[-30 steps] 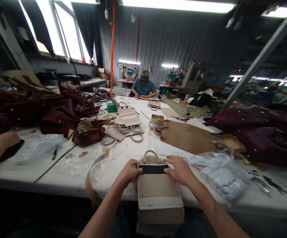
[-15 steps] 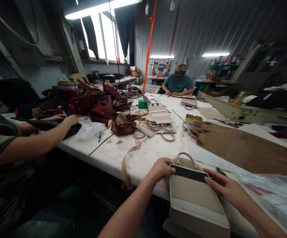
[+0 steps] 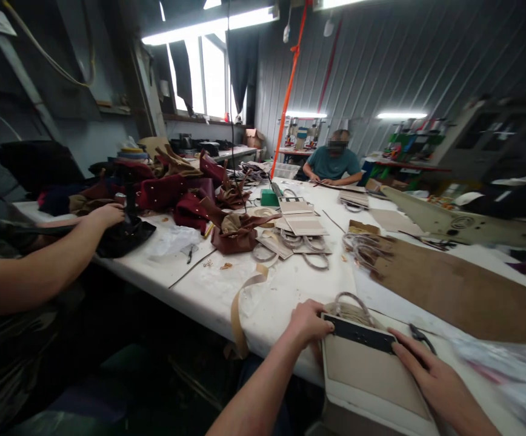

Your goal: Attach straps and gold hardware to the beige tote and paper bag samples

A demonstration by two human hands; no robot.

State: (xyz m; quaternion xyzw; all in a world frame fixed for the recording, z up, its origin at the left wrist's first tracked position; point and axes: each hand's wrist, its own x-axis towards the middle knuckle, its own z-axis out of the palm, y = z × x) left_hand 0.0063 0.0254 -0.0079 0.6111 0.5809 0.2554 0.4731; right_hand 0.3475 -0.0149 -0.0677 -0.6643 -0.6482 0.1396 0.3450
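At the table's near edge is a beige handbag piece [image 3: 363, 369] with a dark strip [image 3: 358, 333] along its top border. My left hand [image 3: 311, 321] pinches the strip's left end, thumb on the front and fingers behind. At the other end, my right hand [image 3: 426, 363] grips the right corner and side edge. A rounded handle [image 3: 354, 300] stands up behind the strip, next to a coil of tan cord or tape [image 3: 347, 312]. The lower part of the piece hangs toward me, over the edge. Just beyond my right hand lies a dark-handled tool [image 3: 420, 336].
Beige handled panels [image 3: 308, 225] are piled mid-table beside a brown leather bag [image 3: 236, 239] and maroon bags [image 3: 160, 192]. Brown sheeting [image 3: 454, 284] and clear plastic [image 3: 503, 369] lie to the right. A co-worker's arm [image 3: 49, 260] handles a black bag at left; another person [image 3: 336, 160] sits opposite.
My view has shifted, so the scene sits further right and lower. Both my hands keep their hold on the handbag piece. The left co-worker's hand and black bag have changed position.
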